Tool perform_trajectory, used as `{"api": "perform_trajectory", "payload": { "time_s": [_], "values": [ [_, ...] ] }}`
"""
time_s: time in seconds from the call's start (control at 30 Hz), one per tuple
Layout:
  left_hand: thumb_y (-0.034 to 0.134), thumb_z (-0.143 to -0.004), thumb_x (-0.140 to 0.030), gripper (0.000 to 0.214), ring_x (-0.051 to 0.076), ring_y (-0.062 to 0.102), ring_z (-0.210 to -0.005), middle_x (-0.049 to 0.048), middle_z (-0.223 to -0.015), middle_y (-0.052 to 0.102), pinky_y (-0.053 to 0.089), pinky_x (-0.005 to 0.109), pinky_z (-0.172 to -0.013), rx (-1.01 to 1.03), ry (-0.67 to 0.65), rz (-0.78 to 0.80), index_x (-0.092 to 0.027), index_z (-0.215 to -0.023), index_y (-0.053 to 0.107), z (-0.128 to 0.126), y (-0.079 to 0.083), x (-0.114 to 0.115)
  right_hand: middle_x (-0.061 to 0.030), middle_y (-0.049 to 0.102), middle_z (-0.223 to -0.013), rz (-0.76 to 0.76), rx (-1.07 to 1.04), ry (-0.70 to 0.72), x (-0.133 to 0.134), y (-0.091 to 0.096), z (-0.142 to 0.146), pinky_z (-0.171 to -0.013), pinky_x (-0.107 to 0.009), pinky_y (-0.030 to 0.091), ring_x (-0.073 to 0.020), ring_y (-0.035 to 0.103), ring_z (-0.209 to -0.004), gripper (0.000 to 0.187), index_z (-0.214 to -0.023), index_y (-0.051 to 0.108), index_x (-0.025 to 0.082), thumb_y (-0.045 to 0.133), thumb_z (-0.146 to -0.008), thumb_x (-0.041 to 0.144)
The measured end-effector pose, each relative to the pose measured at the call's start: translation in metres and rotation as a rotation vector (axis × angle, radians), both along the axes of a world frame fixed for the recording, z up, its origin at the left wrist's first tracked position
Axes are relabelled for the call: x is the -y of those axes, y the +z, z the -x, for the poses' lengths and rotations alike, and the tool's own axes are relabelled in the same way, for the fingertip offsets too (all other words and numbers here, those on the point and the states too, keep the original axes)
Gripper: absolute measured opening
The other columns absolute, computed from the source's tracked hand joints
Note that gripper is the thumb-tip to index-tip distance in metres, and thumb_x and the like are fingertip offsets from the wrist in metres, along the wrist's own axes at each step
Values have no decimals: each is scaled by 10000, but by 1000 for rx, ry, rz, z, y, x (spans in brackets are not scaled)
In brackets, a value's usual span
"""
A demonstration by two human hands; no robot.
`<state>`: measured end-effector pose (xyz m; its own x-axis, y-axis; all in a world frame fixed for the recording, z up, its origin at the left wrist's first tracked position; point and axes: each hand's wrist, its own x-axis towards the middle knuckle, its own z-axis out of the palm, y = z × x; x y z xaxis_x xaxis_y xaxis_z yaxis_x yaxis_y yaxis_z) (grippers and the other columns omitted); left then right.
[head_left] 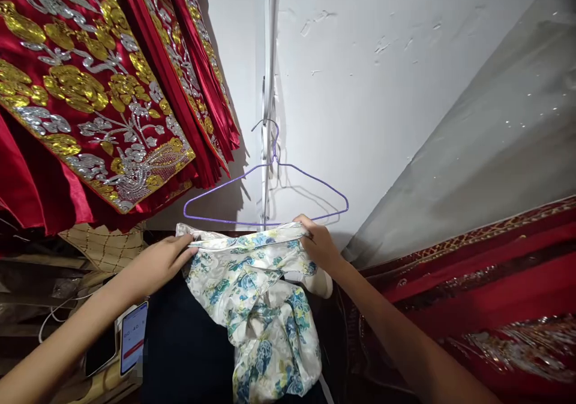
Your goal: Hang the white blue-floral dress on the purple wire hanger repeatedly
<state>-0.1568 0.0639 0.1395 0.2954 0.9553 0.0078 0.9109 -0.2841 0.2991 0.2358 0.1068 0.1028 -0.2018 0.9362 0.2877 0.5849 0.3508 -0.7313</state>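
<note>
A white garment with blue and yellow flowers (252, 278) hangs stretched between my hands by its upper edge. My left hand (173, 253) pinches the left end of that edge between thumb and fingers. At the opposite end, my right hand (317, 241) grips the cloth, its fingers partly hidden behind it. The lower part of the garment droops in bunched folds. Just beyond the cloth's top edge is a purple wire hanger (310, 173), its bottom bar close to the fabric and partly behind my right hand. What kind of garment it is I cannot make out.
Red garments with gold and silver embroidery (94, 92) hang at upper left. The hanger's hook is by a metal rail (270, 44) on the white wall (360, 110). At lower left lies a phone with a lit screen (134, 338). Red beaded cloth (495, 308) fills the lower right.
</note>
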Motion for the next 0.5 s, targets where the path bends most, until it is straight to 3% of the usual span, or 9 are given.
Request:
{"api": "perform_trajectory", "payload": {
  "time_s": [0.1,0.2,0.3,0.37,0.5],
  "values": [
    [444,-963,-512,490,332,608,-1201,136,-1320,647,439,415,-1015,23,2,-161,-224,-1336,576,2,19,-4,55,299,-579,-2,-97,-43,0,8,-4,-563,-270,230,-137,278,-569,60,-671,407,228,423,-690,173],
    [479,-937,-465,437,318,657,-1117,99,-1255,688,486,375,-950,104,35,-318,-244,-1293,602,1,42,-5,54,273,-596,22,-148,-53,2,13,-1,-553,-271,206,-131,255,-588,130,-635,357,225,466,-702,201],
    [472,-918,-389,415,327,617,-1191,110,-1333,643,479,392,-974,136,86,-477,-223,-1281,588,-3,57,-15,52,258,-607,38,-148,-34,9,15,6,-551,-273,198,-127,244,-591,197,-632,316,224,485,-733,218],
    [439,-919,-362,398,327,592,-1223,140,-1354,619,463,408,-994,83,88,-442,-186,-1242,590,-4,57,-27,51,243,-611,42,-102,-56,16,17,9,-549,-274,193,-127,222,-589,228,-647,290,226,490,-757,221],
    [393,-904,-317,345,303,680,-993,137,-1113,714,496,364,-857,-124,93,-100,-184,-1050,676,-3,47,-54,59,186,-614,55,1,-64,25,25,7,-539,-284,164,-123,158,-564,257,-683,271,230,501,-797,224]
  ]
}}
